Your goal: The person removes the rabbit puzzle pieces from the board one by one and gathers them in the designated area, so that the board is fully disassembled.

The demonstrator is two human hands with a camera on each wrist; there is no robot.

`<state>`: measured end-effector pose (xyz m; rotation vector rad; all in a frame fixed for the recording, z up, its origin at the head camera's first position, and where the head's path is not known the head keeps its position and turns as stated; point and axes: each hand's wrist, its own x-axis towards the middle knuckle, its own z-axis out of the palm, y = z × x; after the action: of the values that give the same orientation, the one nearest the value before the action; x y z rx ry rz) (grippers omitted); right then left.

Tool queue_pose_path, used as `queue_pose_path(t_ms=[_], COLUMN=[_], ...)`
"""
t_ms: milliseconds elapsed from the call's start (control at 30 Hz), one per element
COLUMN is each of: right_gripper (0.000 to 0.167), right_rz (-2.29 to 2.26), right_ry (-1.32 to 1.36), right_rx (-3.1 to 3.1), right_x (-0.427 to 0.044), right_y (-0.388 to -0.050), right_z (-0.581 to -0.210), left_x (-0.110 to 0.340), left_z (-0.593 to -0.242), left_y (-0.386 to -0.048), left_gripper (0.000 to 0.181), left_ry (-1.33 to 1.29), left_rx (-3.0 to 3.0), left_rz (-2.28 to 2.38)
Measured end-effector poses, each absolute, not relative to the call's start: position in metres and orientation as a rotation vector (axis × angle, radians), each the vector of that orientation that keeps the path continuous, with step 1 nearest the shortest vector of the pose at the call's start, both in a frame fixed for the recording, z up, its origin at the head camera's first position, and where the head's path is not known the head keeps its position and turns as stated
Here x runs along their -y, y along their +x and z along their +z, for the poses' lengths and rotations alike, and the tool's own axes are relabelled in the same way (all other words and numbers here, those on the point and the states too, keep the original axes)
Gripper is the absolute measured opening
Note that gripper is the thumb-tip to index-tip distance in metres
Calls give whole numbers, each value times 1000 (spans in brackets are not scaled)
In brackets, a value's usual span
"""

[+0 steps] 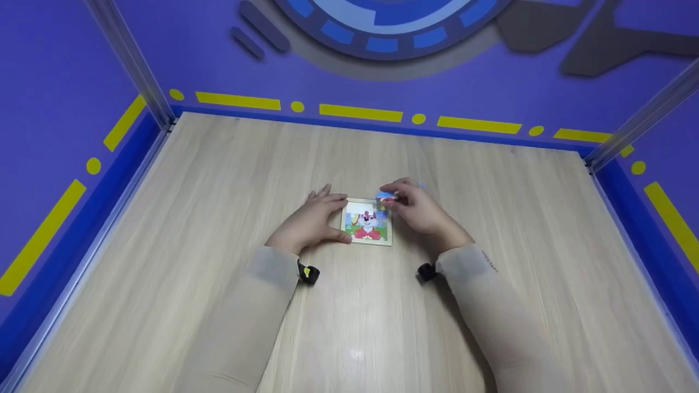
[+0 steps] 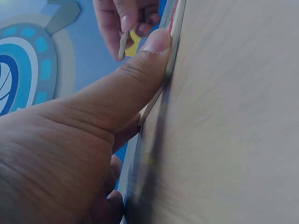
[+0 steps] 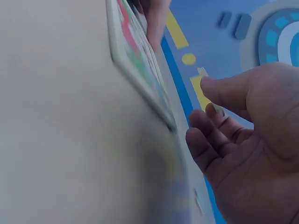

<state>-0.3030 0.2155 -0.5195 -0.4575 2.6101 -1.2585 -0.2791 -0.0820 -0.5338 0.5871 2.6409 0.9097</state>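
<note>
A small square picture puzzle in a pale frame (image 1: 391, 234) (image 2: 176, 49) (image 3: 140, 91) lies flat on the table, showing a white-and-red cartoon animal; its upper left part is blank white. My left hand (image 1: 311, 222) (image 2: 70, 126) rests at its left side, thumb on the lower left corner and a finger at the upper left. Over the upper right corner, my right hand (image 1: 420, 212) (image 3: 261, 140) pinches a thin puzzle piece (image 1: 385, 195) (image 2: 123, 45) between thumb and fingers. The piece looks blue and red in the head view, edge-on in the left wrist view.
Behind my right hand, a bit of blue (image 1: 421, 186) shows on the wooden table (image 1: 349, 327). Purple-blue panels (image 1: 360, 90) with yellow marks stand at the back and both sides, joined by metal posts (image 1: 134, 60). Black wrist straps (image 1: 309, 273) sit at my sleeves.
</note>
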Motion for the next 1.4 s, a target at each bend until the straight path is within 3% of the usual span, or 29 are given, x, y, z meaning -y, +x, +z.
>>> queue_pose_path(t_ms=[633,1400], right_gripper=[42,40], right_rz=[-1003,-806], right_ry=[-263,-175], right_rx=[-2807,-2856], right_x=[-317,-333], right_y=[-323,-334], right_z=[-512,-519], left_x=[82,81], left_z=[-533,-532], left_y=[-277,-277], left_gripper=[102,102], left_ry=[593,560], left_rx=[-2614,-2608], left_rz=[935,940])
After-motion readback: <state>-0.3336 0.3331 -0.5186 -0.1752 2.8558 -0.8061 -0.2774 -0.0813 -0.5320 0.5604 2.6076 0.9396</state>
